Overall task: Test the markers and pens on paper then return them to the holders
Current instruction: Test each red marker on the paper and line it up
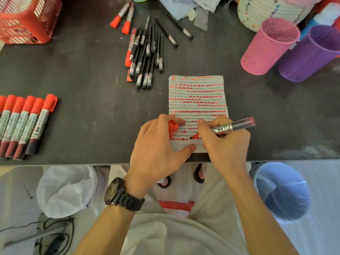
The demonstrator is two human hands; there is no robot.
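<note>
A sheet of paper (197,97) covered in rows of red and black test marks lies near the table's front edge. My right hand (225,144) grips an uncapped red marker (233,126), its tip touching the paper's lower part. My left hand (158,144) holds the marker's red cap (173,127) between its fingers while its thumb presses the paper's bottom edge. Several red-capped markers (24,124) lie in a row at the left. A pile of black pens (145,56) lies behind the paper. A pink holder (268,46) and a purple holder (309,54) stand tilted at the right.
A red mesh basket (25,21) stands at the back left. Two red markers (123,17) lie at the back, with cloth and a woven container (257,10) behind. Below the table edge sit a white-lined bin (68,190) and a blue-lined bin (283,192).
</note>
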